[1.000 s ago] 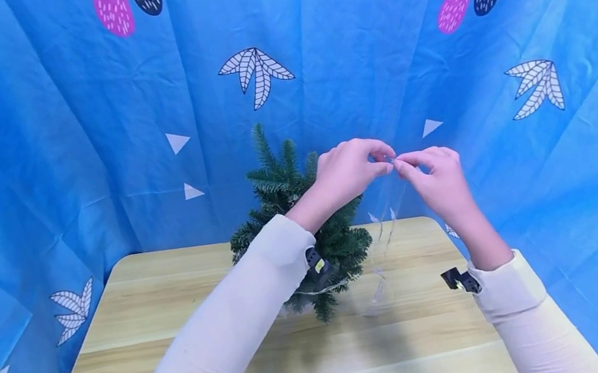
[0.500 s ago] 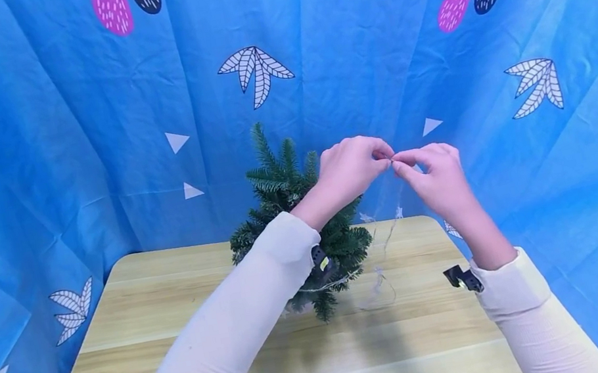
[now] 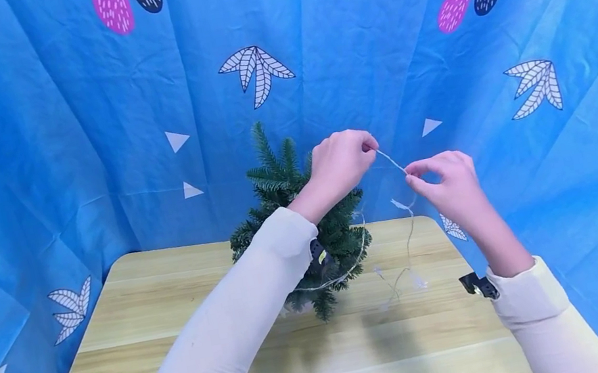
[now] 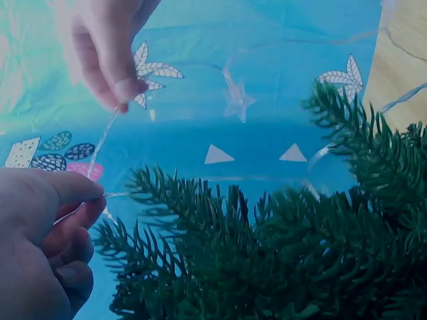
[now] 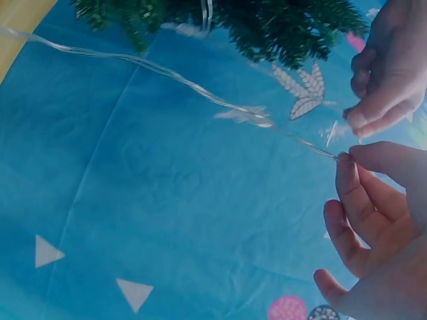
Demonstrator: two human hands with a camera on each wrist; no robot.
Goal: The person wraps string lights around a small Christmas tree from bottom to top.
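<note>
A small green Christmas tree (image 3: 274, 184) stands on the table, partly hidden behind my left forearm. My left hand (image 3: 341, 159) is beside its right side and pinches a thin clear string of fairy lights (image 3: 391, 161). Farther right, my right hand (image 3: 448, 183) pinches the same string between thumb and fingertips. A short length runs between the two hands. From there the wire droops to the tabletop, with clear star-shaped lights such as this star (image 4: 238, 100). Another stretch of wire (image 3: 328, 284) lies across the tree's lower branches.
The light wood table (image 3: 175, 301) has its far edge near a blue patterned cloth (image 3: 129, 109), which hangs behind and at both sides. Small dark cameras sit at both cuffs, including the right wrist camera (image 3: 479, 285).
My hands have drawn apart from near touching, the left up and left, the right down and right, exposing string between them. The hanging wire has swung right.
</note>
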